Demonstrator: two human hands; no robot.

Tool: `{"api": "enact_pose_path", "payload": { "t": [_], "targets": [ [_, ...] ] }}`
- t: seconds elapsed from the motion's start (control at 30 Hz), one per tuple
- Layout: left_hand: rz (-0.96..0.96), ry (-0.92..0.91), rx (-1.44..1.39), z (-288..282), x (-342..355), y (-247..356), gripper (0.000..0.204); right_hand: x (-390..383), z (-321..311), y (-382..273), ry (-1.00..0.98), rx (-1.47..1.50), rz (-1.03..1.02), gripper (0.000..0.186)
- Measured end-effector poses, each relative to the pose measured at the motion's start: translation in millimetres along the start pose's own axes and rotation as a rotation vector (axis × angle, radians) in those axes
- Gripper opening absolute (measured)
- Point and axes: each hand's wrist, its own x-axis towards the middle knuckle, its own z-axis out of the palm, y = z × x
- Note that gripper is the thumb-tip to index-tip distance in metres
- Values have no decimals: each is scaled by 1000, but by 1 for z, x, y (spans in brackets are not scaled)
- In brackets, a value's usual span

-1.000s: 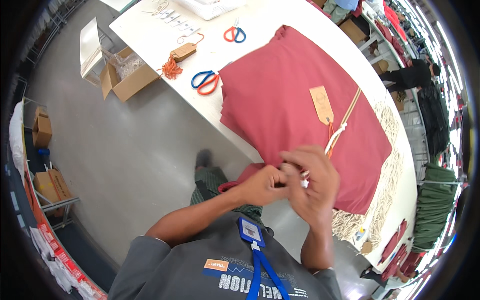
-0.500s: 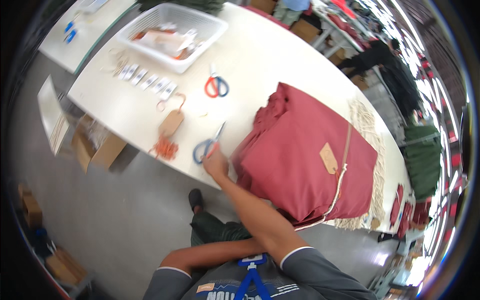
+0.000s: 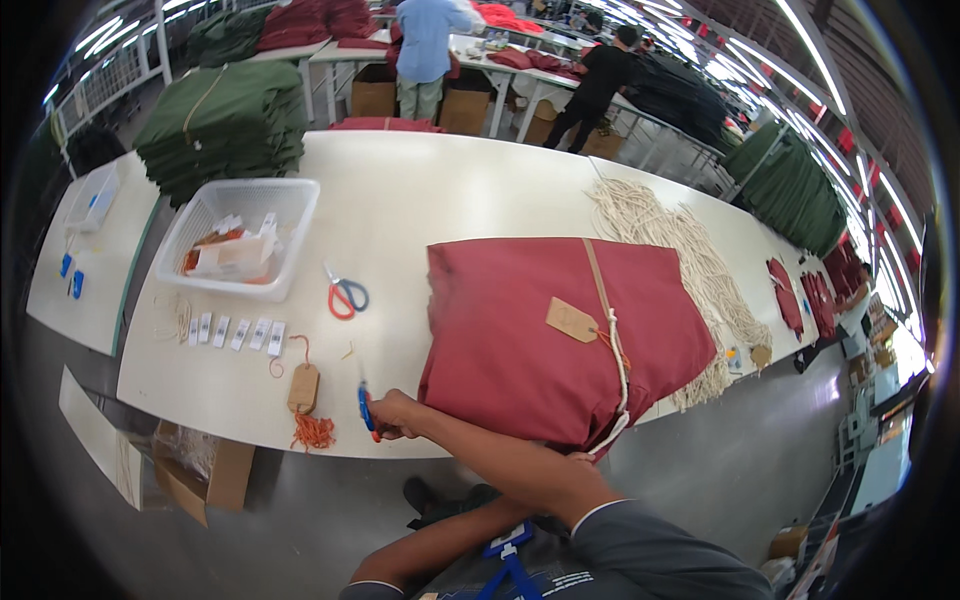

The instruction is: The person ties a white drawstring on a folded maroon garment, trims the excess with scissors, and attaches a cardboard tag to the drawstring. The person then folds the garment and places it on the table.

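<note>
A folded dark-red cloth bundle [image 3: 520, 340] lies on the table, with a tan strip and a white cord [image 3: 622, 385] running over it. A brown card tag [image 3: 572, 320] lies on top. My arms cross, the right over the left. My right hand [image 3: 397, 414] is closed round the handles of blue-and-red scissors [image 3: 366, 408] near the table's front edge, left of the bundle. My left hand [image 3: 580, 457] shows only in part at the bundle's front edge, its fingers at the lower end of the white cord; the right forearm hides the rest.
Left of the scissors lie a stack of brown tags [image 3: 304, 388] with orange strings, several white labels [image 3: 240, 334] and a second pair of scissors [image 3: 346, 296]. A white basket [image 3: 170, 255] stands behind. Cream cords [image 3: 690, 270] lie right of the bundle. Green cloth [image 3: 220, 125] is piled at back left.
The view has swung up, showing more of the room. My right hand has taken the scissors up from the table. The left fingers now show beside the cord.
</note>
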Motion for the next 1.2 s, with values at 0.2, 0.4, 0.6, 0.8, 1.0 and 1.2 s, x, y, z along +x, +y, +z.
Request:
{"api": "enact_pose_path", "payload": {
  "t": [0.2,0.4,0.6,0.8,1.0,1.2],
  "targets": [
    [-369,88,-319,-8,68,6,21,-235,-100,-20,-288,181,-511,35],
    [-710,137,-630,-7,162,19,19,-437,-228,142,718,226,-1098,24],
    [-780,-33,-658,16,222,28,27,-426,-212,309,1216,657,-621,26],
    [-750,-171,-513,39,252,38,23,-391,-173,359,1447,312,-432,48],
    [-640,-203,-347,53,255,40,19,-397,-179,362,1348,205,-358,67],
    [-644,-188,-301,54,252,38,16,-397,-186,359,1222,218,-317,68]
  ]
}}
